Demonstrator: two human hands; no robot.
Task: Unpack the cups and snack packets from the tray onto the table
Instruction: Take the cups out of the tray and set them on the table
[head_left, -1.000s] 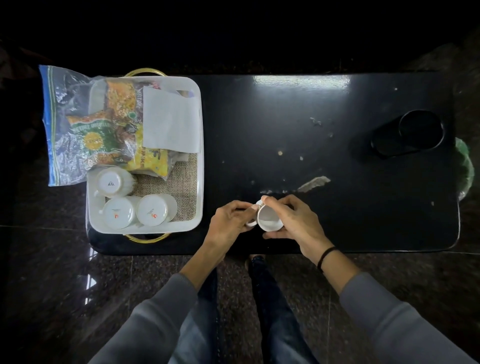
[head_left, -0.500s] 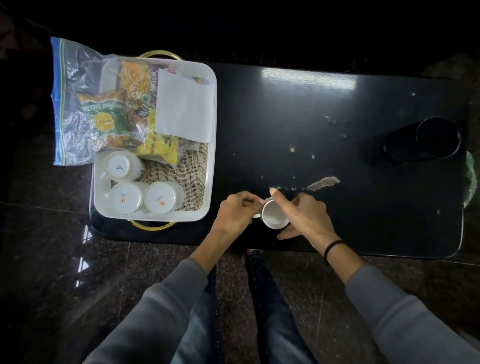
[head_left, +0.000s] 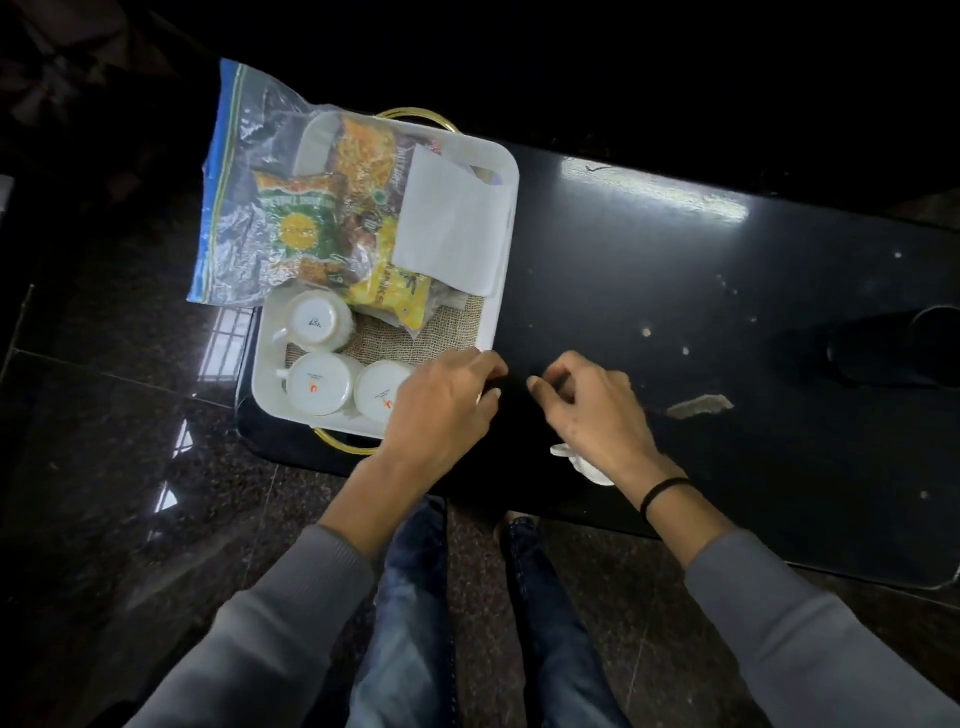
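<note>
We see a white tray (head_left: 503, 260) at ten o'clock on the black table (head_left: 701, 291), holding three upturned cups (head_left: 318, 384) and a clear bag of snack packets (head_left: 291, 208) under white paper (head_left: 452, 223). Our left hand (head_left: 441, 410) hovers over the tray's four o'clock corner, fingers loosely curled, empty. Our right hand (head_left: 597, 410) is half open, empty, above a fourth cup (head_left: 582, 462) on the table.
</note>
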